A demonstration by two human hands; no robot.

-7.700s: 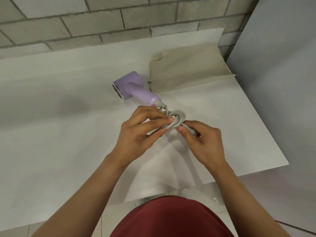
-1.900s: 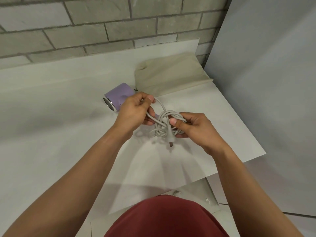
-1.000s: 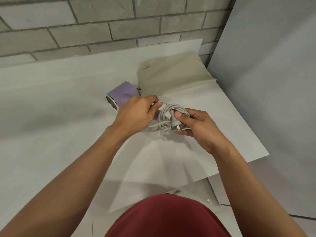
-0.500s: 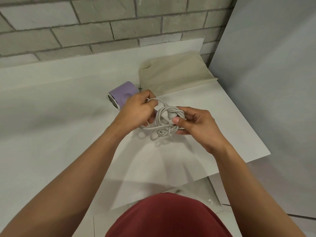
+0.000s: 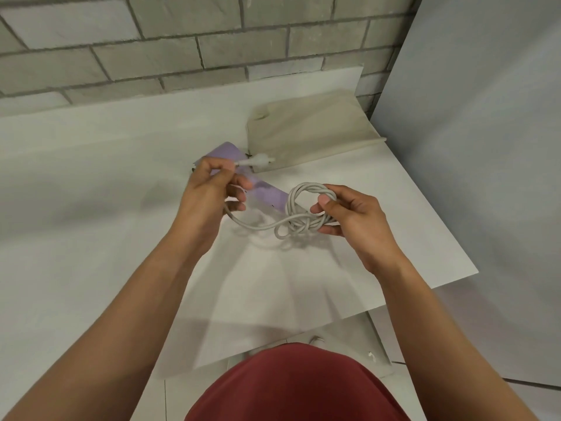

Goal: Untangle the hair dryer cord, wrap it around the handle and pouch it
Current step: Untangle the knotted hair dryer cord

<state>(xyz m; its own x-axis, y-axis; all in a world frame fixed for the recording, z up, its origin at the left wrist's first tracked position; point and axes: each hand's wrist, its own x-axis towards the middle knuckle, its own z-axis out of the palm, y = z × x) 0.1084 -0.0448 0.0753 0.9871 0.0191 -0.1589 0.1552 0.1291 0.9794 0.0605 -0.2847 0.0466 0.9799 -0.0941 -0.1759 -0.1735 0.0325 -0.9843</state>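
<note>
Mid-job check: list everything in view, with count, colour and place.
hair dryer: 1, lilac, on the table behind the left hand
cord: 1, pale grey, tangled coil in right hand, a strand leading to left hand
plug: 1, white, jutting from left hand toward pouch
pouch: 1, beige, flat at table's far right
table: 1, white
brick wall: 1, grey, behind table
left hand: 1, pinching the cord at the plug
right hand: 1, gripping the coil

Plug (image 5: 256,161) drawn out of cord tangle (image 5: 305,215) by left hand (image 5: 209,192), right hand (image 5: 352,217) now apart, strand between
</note>
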